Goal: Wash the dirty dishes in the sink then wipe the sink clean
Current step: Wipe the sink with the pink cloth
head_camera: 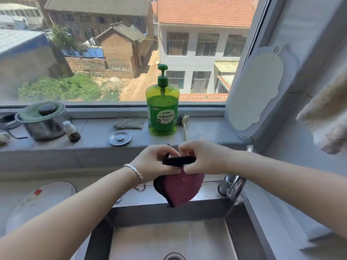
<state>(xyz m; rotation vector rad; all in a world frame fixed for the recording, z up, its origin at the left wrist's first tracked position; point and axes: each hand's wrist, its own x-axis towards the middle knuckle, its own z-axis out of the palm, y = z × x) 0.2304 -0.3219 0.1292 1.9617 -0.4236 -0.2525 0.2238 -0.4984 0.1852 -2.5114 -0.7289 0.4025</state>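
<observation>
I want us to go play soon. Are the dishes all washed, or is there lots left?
Nearly there, it seems. Done: the sink holds no dishes in view, and a white dish lies on the counter beside it. In hand: the left hand and right hand grip a purple cloth above the sink's back edge. Left: wiping the sink.

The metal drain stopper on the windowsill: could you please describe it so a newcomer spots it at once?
Look along the windowsill behind the sink. Left of the green dish soap bottle, near the front edge, lies the drain stopper. Unlike that bottle and the small brown bottle left of it, it is a flat, shiny steel disc.
</observation>
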